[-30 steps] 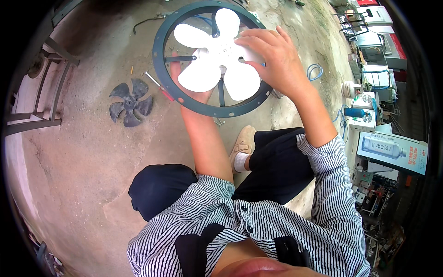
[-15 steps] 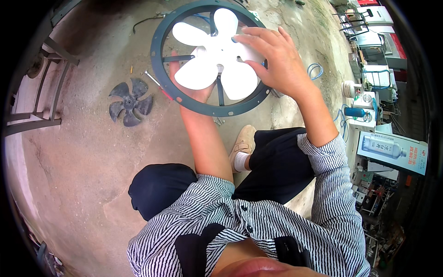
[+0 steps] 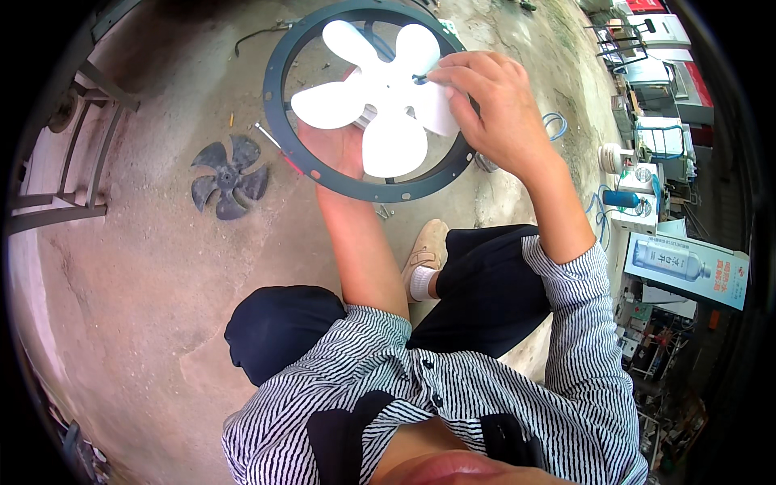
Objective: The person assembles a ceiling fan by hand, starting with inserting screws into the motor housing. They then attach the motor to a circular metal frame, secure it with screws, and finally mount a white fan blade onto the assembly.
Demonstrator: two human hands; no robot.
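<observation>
White fan [image 3: 390, 87] has turned inside its dark ring [image 3: 364, 190]; half-curled right hand [image 3: 503, 109] touches its right side; left hand [image 3: 333, 149] lies beneath, openness hidden; either hand's hold is unclear.

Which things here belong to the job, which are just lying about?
Likely job: white five-bladed fan, round dark-grey frame; perhaps the dark-grey five-bladed fan and red-handled tool nearby.
Apparently lying about: light-blue rectangular carton, blue cylinder.
</observation>
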